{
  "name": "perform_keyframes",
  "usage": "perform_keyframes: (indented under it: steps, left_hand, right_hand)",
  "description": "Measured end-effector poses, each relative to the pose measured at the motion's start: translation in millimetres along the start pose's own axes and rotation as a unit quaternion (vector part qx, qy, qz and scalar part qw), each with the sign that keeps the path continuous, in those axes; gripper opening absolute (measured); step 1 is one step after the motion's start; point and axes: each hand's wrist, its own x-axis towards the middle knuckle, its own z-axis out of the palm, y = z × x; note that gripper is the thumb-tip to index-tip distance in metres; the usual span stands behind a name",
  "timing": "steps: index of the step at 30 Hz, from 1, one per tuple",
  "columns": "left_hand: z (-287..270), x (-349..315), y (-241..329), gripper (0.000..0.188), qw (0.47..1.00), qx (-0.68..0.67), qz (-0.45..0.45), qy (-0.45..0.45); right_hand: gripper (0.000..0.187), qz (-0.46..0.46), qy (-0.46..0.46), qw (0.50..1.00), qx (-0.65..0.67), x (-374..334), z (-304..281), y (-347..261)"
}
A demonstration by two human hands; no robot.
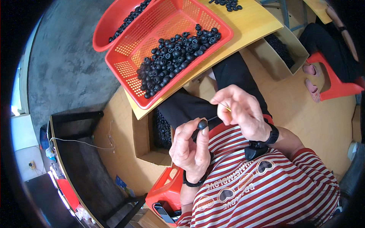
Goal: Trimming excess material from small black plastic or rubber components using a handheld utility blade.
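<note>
My left hand (190, 146) pinches a small black round bead (202, 124) between thumb and fingertips, raised above my lap. Close to its right, my right hand (241, 110) grips a thin yellowish needle-like stick (224, 106), its tip pointing left and away from the bead. A red mesh basket (127, 68) on the wooden table holds a heap of several black beads (175, 57), just beyond both hands.
A red bowl (104, 28) with more black beads sits behind the basket. The wooden tabletop (251, 22) carries another small bead pile at its far edge. Open cardboard boxes (142, 140) of black parts stand below it. Another seated person (334, 49) is at the upper right.
</note>
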Motion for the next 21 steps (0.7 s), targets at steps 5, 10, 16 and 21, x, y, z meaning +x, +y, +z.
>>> perform_keyframes:
  steps: [5, 10, 16, 21]
  left_hand:
    - [-5.7, -0.1, -1.5, 0.02, 1.0, 0.0, -0.003, 0.015]
    - [-8.4, -0.6, -5.1, 0.023, 0.999, 0.001, 0.022, 0.024]
    - [-10.8, -1.0, -5.1, 0.023, 0.999, 0.012, 0.028, 0.022]
    - [-11.8, -0.5, -4.4, 0.024, 0.998, 0.037, 0.043, 0.014]
  right_hand:
    - [0.013, -0.161, -0.082, 0.952, -0.246, -0.8, -7.0, -8.5]
    - [0.018, -0.202, -0.101, 0.93, -0.291, -2.4, -5.7, -11.6]
    - [0.019, -0.224, -0.097, 0.917, -0.316, -2.1, -3.4, -8.3]
    - [0.019, -0.23, -0.094, 0.911, -0.328, -0.7, -3.9, -7.4]
